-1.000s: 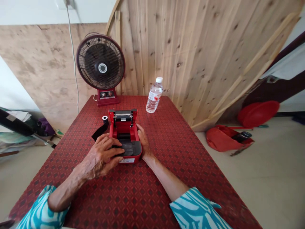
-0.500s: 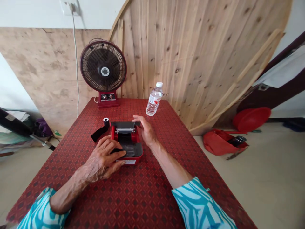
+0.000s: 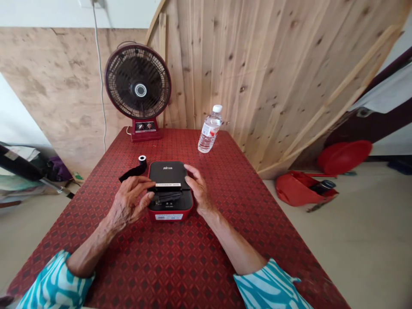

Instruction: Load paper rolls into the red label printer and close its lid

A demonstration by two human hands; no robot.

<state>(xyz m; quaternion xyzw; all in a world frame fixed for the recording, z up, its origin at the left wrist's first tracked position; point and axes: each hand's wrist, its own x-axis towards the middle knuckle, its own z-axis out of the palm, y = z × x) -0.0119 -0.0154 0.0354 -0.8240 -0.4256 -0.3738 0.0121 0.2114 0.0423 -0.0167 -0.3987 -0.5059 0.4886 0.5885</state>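
Observation:
A small red and black printer (image 3: pixel 165 174), by its look a label or receipt printer, sits on the table with its black lid lowered over the top. A dark strip lies across its front panel, just below the white-labelled lid edge. At the left side is my left hand (image 3: pixel 128 201), fingertips at the lid's front edge and thumb held apart below them. My right hand (image 3: pixel 200 191) lies along the right side, its fingers extended and touching the lid's edge. Beside the printer's back left corner stands a roll of black ribbon (image 3: pixel 142 162), a loose tail trailing from it.
A red patterned tablecloth (image 3: pixel 167 266) covers the table. Toward the back stand a dark red fan (image 3: pixel 140 90) and a water bottle (image 3: pixel 210 131). Wooden boards (image 3: pixel 238 64) lean behind. On the floor to the right lie a red bag (image 3: pixel 292 189) and a red basin (image 3: pixel 346 156).
The printer's lid has swung down from upright, covering the inside. My left hand has moved off the front panel to the lid's left edge; my right hand has come slightly down the side.

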